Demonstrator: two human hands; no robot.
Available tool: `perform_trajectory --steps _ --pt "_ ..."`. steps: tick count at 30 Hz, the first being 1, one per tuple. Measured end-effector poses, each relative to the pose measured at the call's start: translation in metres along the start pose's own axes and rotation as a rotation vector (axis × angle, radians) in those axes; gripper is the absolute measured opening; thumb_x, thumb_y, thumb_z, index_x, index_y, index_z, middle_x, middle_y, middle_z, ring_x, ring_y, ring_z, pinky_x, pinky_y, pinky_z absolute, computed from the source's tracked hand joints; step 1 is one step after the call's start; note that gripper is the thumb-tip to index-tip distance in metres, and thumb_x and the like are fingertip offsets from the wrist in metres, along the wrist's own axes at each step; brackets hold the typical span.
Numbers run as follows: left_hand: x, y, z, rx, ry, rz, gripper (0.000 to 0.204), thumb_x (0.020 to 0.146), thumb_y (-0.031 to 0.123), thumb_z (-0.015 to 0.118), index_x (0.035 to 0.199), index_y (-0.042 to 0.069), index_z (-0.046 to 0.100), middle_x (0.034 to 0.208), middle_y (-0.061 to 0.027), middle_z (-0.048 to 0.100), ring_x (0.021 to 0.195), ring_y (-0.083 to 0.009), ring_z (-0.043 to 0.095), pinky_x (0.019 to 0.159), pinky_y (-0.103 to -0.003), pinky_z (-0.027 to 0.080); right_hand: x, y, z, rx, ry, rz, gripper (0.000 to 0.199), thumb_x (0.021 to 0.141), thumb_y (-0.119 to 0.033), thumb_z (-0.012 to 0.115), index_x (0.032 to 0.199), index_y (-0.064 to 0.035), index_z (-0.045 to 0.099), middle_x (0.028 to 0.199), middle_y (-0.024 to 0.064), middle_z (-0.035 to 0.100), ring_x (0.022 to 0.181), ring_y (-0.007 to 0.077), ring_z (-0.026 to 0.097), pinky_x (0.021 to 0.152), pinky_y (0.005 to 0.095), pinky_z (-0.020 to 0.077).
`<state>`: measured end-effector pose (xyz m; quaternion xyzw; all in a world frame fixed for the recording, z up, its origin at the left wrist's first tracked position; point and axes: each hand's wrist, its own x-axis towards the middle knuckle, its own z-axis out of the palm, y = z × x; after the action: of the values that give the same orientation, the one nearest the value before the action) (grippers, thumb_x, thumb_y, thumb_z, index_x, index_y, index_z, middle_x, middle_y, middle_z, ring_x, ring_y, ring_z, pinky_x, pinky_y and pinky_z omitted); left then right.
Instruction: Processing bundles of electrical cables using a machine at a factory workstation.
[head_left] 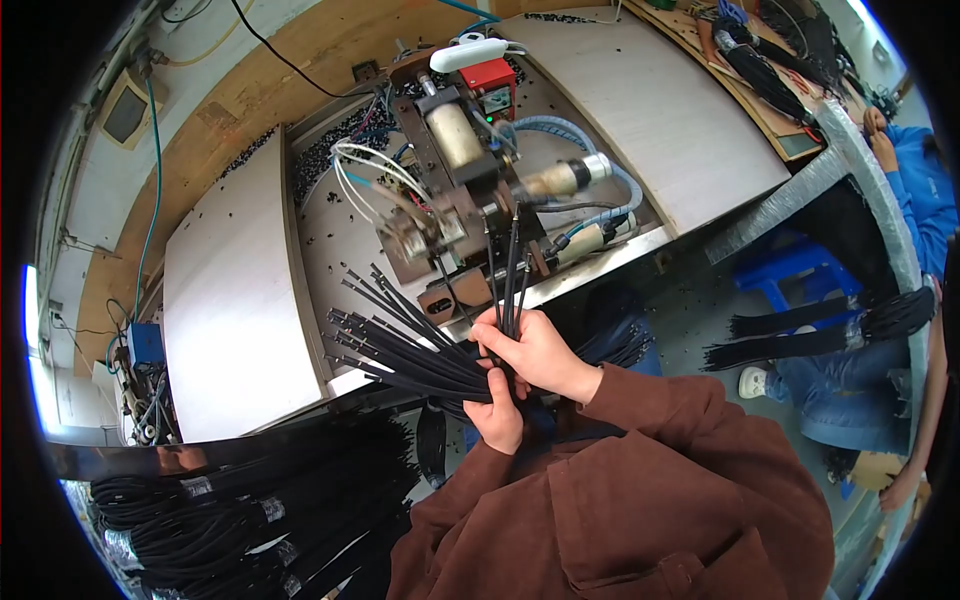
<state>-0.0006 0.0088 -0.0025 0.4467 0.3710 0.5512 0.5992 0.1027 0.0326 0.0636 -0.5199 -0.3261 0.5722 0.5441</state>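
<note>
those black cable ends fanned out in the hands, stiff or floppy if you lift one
Probably fairly stiff over a short run: the black cable ends fan out straight from the left hand without drooping. The few held up by the right hand stand upright. Longer runs likely flop, as the tied bundles curve.

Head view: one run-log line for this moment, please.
left hand: grips black cable bundle | right hand: pinches cables up into machine | coiled cables: lower left

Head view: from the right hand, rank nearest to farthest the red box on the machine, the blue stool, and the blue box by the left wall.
From the right hand:
1. Blue stool, to the right on the floor.
2. Red box, straight ahead atop the machine.
3. Blue box, far left beyond the white panel.
</note>
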Motion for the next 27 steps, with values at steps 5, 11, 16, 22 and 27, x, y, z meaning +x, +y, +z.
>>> perform_trajectory --steps 5,11,16,22,27 --pt "-0.003 0.004 0.001 -0.036 -0.030 -0.078 0.014 0.091 0.012 0.046 0.096 0.000 0.049 0.070 -0.0029 0.054 0.057 -0.0088 0.050 0.051 -0.022 0.040 -0.003 -0.005 -0.003 -0.061 -0.118 0.058 0.018 0.084 -0.020 0.058 0.090 -0.0034 0.061 0.067 0.0015 0.058 0.042 0.0059 0.048 0.030 0.0206 0.0353" --pt "-0.013 -0.002 -0.003 0.032 -0.063 -0.062 0.014 0.090 0.012 0.048 0.096 0.000 0.051 0.072 -0.0024 0.054 0.059 -0.0088 0.050 0.052 -0.021 0.040 -0.017 0.006 -0.006 -0.098 -0.063 0.031 0.016 0.083 -0.018 0.060 0.089 -0.0039 0.062 0.067 0.0008 0.058 0.050 0.0058 0.051 0.042 0.0199 0.0409" --pt "-0.018 0.001 0.003 0.037 -0.014 -0.004 0.016 0.090 0.012 0.048 0.099 0.000 0.053 0.079 -0.0022 0.056 0.061 -0.0084 0.051 0.053 -0.021 0.040 -0.026 0.020 -0.001 0.023 0.097 -0.127 0.015 0.083 -0.016 0.061 0.087 -0.0020 0.062 0.067 0.0010 0.059 0.059 0.0056 0.053 0.054 0.0200 0.0433" --pt "-0.013 -0.008 -0.006 0.049 0.006 -0.033 0.016 0.089 0.012 0.048 0.098 0.000 0.053 0.082 -0.0017 0.056 0.063 -0.0072 0.052 0.054 -0.020 0.041 -0.017 0.014 0.003 0.068 0.120 -0.083 0.016 0.083 -0.016 0.060 0.085 -0.0004 0.061 0.067 0.0014 0.059 0.061 0.0055 0.054 0.054 0.0198 0.0433" --pt "-0.012 -0.008 -0.009 0.013 -0.031 -0.081 0.016 0.090 0.013 0.048 0.098 0.000 0.053 0.082 -0.0011 0.056 0.063 -0.0067 0.051 0.053 -0.020 0.040 -0.012 0.015 0.002 0.033 0.088 -0.030 0.017 0.084 -0.017 0.059 0.083 -0.0006 0.061 0.066 0.0011 0.059 0.060 0.0055 0.053 0.053 0.0201 0.0430"
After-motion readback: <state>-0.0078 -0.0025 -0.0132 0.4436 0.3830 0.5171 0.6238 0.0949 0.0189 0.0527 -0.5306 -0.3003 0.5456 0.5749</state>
